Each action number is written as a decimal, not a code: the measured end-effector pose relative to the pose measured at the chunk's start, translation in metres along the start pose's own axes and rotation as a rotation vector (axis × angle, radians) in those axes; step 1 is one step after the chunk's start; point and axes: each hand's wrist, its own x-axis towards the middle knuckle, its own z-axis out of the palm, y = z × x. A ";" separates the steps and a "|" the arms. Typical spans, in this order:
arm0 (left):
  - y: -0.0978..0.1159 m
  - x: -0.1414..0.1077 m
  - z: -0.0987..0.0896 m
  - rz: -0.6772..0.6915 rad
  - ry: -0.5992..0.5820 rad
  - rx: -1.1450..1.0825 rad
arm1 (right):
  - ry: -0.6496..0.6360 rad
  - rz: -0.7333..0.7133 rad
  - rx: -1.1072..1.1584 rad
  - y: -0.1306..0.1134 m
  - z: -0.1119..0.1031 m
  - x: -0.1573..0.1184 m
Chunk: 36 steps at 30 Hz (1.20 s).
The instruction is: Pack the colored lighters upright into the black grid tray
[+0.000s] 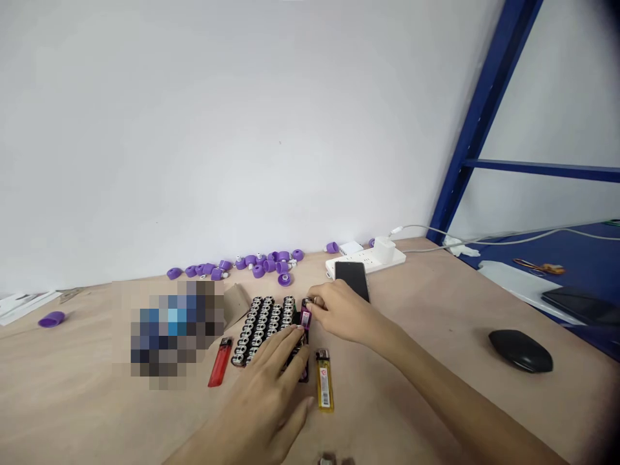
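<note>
Several rows of upright lighters with metal tops (259, 326) stand packed together at the middle of the table. My left hand (271, 394) lies over their near right part, fingers extended and thumb apart. At the far right corner of the block, the fingertips of my right hand (339, 310) close on a purple lighter with a pale label (305, 318). A yellow lighter (325, 381) lies flat to the right of my left hand. On the other side, a red lighter (221, 363) lies left of the rows.
Purple caps (268, 265) are scattered along the wall. Behind my right hand are a phone (352, 278) and a white power strip (368, 260). A black mouse (520, 351) sits at the right. A blurred patch hides things at the left. Blue metal posts (484, 116) rise at the right.
</note>
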 end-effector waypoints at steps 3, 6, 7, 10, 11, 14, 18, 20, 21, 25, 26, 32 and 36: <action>0.000 0.002 -0.001 0.027 0.034 0.060 | -0.029 -0.011 0.006 0.001 0.007 0.000; 0.000 0.004 -0.002 0.054 0.026 0.145 | -0.036 -0.025 0.002 -0.001 0.010 -0.001; 0.001 0.005 -0.001 0.071 0.016 0.181 | -0.034 -0.030 -0.001 -0.002 0.011 -0.001; 0.002 0.004 0.002 0.150 -0.011 0.319 | -0.025 -0.045 -0.016 -0.004 0.013 -0.003; 0.002 0.003 0.004 0.168 -0.010 0.364 | -0.026 -0.049 -0.023 -0.005 0.014 -0.003; 0.004 -0.002 0.009 0.157 0.014 0.453 | -0.031 -0.060 -0.053 -0.006 0.016 -0.004; 0.005 -0.004 0.009 0.145 0.024 0.479 | -0.022 -0.081 -0.109 -0.004 0.020 -0.004; 0.006 -0.004 0.007 0.157 0.008 0.477 | -0.017 -0.098 -0.136 -0.003 0.022 -0.003; 0.007 -0.004 0.007 0.158 0.002 0.476 | -0.017 -0.106 -0.147 -0.002 0.023 -0.003; 0.007 -0.004 0.007 0.148 -0.029 0.465 | -0.036 -0.125 -0.182 -0.001 0.020 -0.003; 0.007 -0.004 0.007 0.152 -0.028 0.465 | -0.049 -0.134 -0.186 -0.001 0.019 -0.003; 0.007 -0.003 0.010 0.122 -0.041 0.431 | -0.168 -0.209 -0.175 0.004 0.015 -0.003; 0.000 -0.016 0.003 -0.040 0.012 0.257 | -0.192 -0.215 -0.161 0.012 0.003 -0.002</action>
